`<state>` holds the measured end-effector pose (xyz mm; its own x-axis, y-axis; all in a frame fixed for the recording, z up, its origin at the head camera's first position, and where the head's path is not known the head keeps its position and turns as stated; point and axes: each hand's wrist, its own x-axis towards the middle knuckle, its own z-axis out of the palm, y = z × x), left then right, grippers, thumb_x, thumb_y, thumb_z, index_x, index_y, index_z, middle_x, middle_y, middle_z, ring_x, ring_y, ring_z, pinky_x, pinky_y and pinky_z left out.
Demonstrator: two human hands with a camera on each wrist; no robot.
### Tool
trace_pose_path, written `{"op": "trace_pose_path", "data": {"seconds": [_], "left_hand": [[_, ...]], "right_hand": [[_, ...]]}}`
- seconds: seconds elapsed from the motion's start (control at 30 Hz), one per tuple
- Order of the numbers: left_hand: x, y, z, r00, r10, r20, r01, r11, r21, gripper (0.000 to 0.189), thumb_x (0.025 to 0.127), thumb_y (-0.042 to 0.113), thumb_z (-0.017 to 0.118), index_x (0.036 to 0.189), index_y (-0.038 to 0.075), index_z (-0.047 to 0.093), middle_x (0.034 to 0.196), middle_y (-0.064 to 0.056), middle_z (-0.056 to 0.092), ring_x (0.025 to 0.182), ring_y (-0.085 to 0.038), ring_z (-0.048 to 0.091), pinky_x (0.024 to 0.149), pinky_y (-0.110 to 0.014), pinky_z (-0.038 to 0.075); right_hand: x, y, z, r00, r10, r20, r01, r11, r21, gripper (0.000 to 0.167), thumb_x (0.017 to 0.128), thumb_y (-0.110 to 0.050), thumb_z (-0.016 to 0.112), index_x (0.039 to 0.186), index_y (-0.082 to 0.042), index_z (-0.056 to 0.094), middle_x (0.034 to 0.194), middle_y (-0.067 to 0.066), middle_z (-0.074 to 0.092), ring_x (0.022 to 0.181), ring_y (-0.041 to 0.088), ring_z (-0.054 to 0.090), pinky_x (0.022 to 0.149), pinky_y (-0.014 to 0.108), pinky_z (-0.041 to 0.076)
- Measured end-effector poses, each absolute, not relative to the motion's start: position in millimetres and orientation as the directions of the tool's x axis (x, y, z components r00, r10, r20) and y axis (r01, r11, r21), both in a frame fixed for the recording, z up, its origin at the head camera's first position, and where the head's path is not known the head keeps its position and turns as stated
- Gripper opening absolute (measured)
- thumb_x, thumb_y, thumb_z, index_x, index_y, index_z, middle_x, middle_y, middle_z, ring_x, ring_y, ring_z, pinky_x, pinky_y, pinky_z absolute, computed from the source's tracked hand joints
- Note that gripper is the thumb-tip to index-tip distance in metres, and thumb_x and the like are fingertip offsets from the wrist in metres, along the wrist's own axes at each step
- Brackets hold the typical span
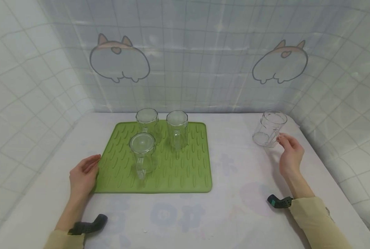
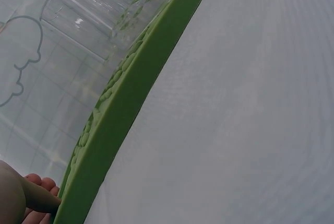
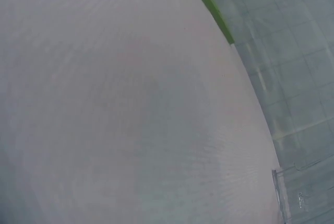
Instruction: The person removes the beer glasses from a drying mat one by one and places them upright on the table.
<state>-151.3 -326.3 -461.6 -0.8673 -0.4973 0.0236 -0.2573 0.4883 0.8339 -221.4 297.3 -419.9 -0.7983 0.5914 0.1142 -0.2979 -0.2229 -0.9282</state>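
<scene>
My right hand (image 1: 291,154) pinches the handle of a clear glass mug (image 1: 267,129) near the table's back right corner. Part of that mug (image 3: 282,195) shows at the lower right of the right wrist view. My left hand (image 1: 83,174) is at the left edge of a green drying mat (image 1: 185,173), fingers curled, with the thumb (image 2: 42,198) against the mat's raised rim in the left wrist view. Three more clear glass mugs stand on the mat: a front one (image 1: 144,159), a back left one (image 1: 149,126) and a back right one (image 1: 177,129).
A white table (image 1: 228,214) with faint printing lies under everything. Behind it hangs a grid-patterned curtain (image 1: 200,69) with two cartoon animal drawings, and similar sheets (image 1: 17,79) close off both sides. Bare table separates the mat from the mug at the right.
</scene>
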Motion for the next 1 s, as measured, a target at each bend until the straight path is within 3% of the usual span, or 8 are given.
{"op": "trace_pose_path", "data": {"seconds": [0.2, 0.67, 0.8, 1.0], "left_hand": [[-150, -327, -461, -0.872, -0.488, 0.029, -0.249, 0.494, 0.833, 0.044, 0.099, 0.004, 0.051, 0.143, 0.008, 0.053, 0.145, -0.012, 0.056, 0.131, -0.022, 0.057, 0.092, -0.005, 0.050], [-149, -327, -460, -0.871, -0.491, 0.016, -0.255, 0.480, 0.840, 0.044, 0.100, 0.005, 0.050, 0.144, 0.008, 0.051, 0.146, -0.012, 0.055, 0.132, -0.023, 0.056, 0.093, -0.006, 0.049], [-150, -327, -461, -0.870, -0.492, 0.013, -0.257, 0.475, 0.842, 0.044, 0.100, 0.004, 0.050, 0.144, 0.008, 0.051, 0.146, -0.011, 0.055, 0.132, -0.022, 0.056, 0.093, -0.006, 0.049], [-151, -327, -460, -0.873, -0.488, 0.010, -0.248, 0.462, 0.852, 0.046, 0.099, 0.002, 0.051, 0.145, 0.008, 0.050, 0.147, -0.012, 0.054, 0.131, -0.020, 0.056, 0.094, -0.006, 0.050]], "right_hand": [[-218, 295, -415, -0.733, 0.663, 0.152, -0.331, -0.152, -0.931, 0.013, 0.094, -0.001, 0.063, 0.103, -0.002, 0.072, 0.092, -0.004, 0.066, 0.097, 0.010, 0.056, 0.083, 0.015, 0.044], [-204, 275, -400, -0.627, 0.705, 0.330, -0.506, -0.046, -0.861, 0.020, 0.092, 0.006, 0.056, 0.107, 0.004, 0.070, 0.090, 0.002, 0.064, 0.088, 0.013, 0.058, 0.082, 0.019, 0.049], [-199, 263, -395, -0.639, 0.662, 0.391, -0.540, -0.025, -0.841, 0.019, 0.091, 0.007, 0.057, 0.105, 0.005, 0.070, 0.092, 0.005, 0.065, 0.087, 0.015, 0.059, 0.081, 0.020, 0.049], [-190, 247, -390, -0.706, 0.568, 0.423, -0.530, -0.028, -0.847, 0.018, 0.091, 0.008, 0.058, 0.105, 0.007, 0.069, 0.094, 0.004, 0.066, 0.089, 0.015, 0.060, 0.079, 0.018, 0.051]]}}
